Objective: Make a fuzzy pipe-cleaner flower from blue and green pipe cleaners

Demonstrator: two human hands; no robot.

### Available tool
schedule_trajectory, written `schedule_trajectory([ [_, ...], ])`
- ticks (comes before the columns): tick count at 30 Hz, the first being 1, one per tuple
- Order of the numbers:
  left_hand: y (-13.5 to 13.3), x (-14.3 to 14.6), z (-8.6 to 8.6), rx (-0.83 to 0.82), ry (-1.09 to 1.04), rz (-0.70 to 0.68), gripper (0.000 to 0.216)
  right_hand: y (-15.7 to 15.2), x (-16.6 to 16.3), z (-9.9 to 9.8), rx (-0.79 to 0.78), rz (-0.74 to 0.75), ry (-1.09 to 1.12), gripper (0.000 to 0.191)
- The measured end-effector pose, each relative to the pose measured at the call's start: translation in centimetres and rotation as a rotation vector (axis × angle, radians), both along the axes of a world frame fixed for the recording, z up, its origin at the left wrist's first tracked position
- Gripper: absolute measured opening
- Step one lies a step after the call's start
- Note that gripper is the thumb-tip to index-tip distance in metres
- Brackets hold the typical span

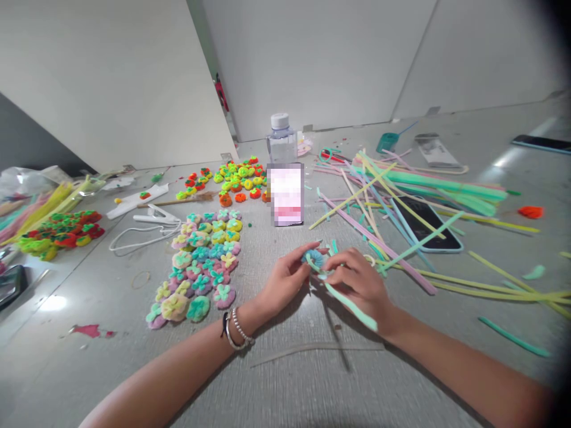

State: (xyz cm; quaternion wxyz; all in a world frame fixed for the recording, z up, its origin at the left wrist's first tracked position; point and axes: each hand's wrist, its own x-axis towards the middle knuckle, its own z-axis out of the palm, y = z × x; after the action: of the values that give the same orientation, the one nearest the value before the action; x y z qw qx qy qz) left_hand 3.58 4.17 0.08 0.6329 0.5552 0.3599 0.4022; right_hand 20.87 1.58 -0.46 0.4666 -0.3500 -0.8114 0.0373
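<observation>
Left hand point(288, 278) pinches puff point(314, 257). Right hand point(357, 278) pinches strip point(353, 307) just right of puff; long axis slants down-right.

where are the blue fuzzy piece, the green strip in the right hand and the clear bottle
Blue fuzzy piece point(314, 257), head view: middle of its visible part
Green strip point(353, 307), head view: along its loose length
Clear bottle point(281, 146), head view: body below the cap

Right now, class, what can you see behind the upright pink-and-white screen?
Behind the screen stands a clear bottle; its white cap and upper part show. Its base, and anything else directly behind the screen, is covered from view.
</observation>
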Motion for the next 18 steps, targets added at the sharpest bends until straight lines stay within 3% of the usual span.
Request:
schedule_trajectory([
  [4, -0.01, -0.16, -0.24, 0.058, 0.046, 0.003, 0.039, 0.05, -0.02, -0.38, 0.015, 0.017, -0.08, 0.02],
  [10, -0.32, -0.07, -0.11, 0.116, 0.08, -0.013, 0.038, 0.03, -0.11, -0.08, -0.044, -0.034, 0.047, 0.017],
  [18, -0.25, -0.25, 0.14, -0.016, -0.029, -0.061, 0.048, 0.0, -0.17, -0.09, -0.074, -0.066, 0.09, 0.018],
])
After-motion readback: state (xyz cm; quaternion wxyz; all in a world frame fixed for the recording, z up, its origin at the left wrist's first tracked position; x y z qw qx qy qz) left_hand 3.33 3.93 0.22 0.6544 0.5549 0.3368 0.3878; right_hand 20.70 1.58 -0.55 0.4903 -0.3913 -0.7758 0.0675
